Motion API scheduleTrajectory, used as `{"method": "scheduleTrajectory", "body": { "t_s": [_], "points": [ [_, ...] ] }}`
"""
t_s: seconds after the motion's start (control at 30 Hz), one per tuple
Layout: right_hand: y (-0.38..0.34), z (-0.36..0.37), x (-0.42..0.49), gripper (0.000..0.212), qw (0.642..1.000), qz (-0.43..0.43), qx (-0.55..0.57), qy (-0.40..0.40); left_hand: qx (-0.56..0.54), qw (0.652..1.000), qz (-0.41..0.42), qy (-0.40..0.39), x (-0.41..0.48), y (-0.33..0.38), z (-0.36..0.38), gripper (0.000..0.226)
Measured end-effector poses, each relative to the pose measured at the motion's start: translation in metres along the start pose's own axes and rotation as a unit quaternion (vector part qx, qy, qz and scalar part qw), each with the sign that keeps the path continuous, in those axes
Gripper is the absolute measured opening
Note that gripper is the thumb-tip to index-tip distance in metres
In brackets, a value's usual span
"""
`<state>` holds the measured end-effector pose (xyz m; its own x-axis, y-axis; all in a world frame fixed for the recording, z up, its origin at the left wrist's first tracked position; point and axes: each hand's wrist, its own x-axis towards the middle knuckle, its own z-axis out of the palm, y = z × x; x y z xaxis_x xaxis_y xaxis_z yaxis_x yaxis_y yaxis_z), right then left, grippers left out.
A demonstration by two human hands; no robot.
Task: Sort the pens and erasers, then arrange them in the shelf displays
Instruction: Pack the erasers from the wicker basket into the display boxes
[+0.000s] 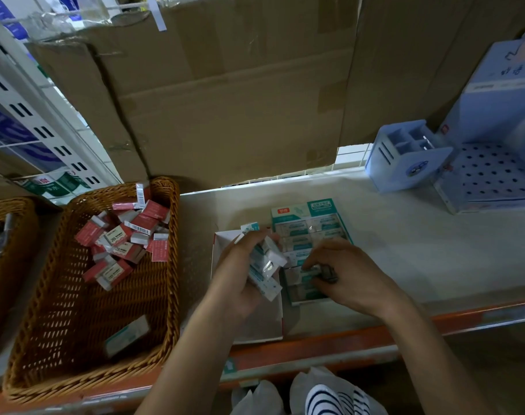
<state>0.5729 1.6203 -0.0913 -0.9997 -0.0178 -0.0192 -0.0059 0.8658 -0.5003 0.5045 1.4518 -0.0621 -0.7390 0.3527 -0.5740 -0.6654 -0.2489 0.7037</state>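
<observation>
Left hand [240,277] gripped a fanned stack of teal erasers [265,265] at 9 o'clock of the display box [312,211]. Right hand [351,271] fingers pinched one eraser [304,275] into the box's 6 o'clock row. Risks as I judged them: the stack slips and scatters, or a crooked seat jams the row. A stray teal eraser [128,335] sat at the basket's [171,265] 6 o'clock end, easy to miss.

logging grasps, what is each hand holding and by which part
Left hand grips a bundle of teal-and-white erasers around their middles. Right hand touches an eraser in the teal box with its fingertips; whether it is a grip cannot be told.
</observation>
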Motion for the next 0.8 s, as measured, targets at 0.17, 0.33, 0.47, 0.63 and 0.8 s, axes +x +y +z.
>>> {"method": "scheduleTrajectory", "body": {
  "t_s": [0.17,0.33,0.47,0.63,0.8],
  "points": [
    [0.001,0.006,0.000,0.020,0.999,0.028,-0.012,0.018,-0.026,0.999,-0.012,-0.030,-0.001,-0.001,-0.002,0.038],
    [-0.010,-0.006,-0.003,0.034,0.985,0.004,0.154,0.072,0.034,0.998,0.041,-0.028,-0.002,-0.005,0.005,0.008],
    [-0.026,-0.014,-0.002,0.047,0.929,0.009,0.353,0.107,0.070,0.995,0.068,-0.015,-0.003,-0.006,0.010,0.008],
    [-0.022,-0.013,0.001,0.029,0.896,0.050,0.407,0.167,0.042,0.998,0.049,-0.008,-0.005,-0.002,0.013,0.005],
    [-0.020,-0.015,-0.001,0.041,0.943,0.018,0.310,0.117,0.062,0.996,0.063,-0.003,-0.005,-0.002,0.012,0.004]
  ]
}}
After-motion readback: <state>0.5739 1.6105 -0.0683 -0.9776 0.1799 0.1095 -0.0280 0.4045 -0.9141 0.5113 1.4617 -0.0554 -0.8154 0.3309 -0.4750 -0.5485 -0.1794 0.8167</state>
